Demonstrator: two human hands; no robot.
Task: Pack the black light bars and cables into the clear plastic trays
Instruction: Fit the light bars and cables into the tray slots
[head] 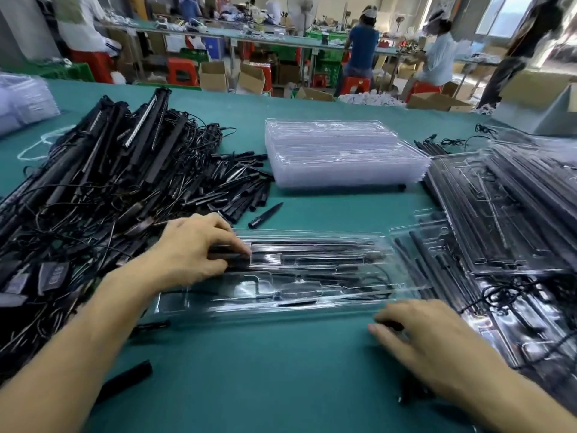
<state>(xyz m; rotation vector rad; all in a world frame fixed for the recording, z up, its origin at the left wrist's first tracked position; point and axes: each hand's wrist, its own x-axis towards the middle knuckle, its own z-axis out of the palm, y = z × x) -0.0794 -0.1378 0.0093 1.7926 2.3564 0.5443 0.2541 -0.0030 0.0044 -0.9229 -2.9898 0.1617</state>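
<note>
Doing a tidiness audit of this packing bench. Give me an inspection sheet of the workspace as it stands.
Surface: green table cover, in use.
Job's things: tray before the person, partly filled; empty tray stack behind it; light bar pile left; packed trays right.
Clutter: loose black piece between pile and tray.
Grippers: left hand grips a light bar at the tray's left end; right hand rests at its near right corner.
Cables: black cables tangled through the pile.
Surroundings: seated workers, cardboard boxes behind.
</note>
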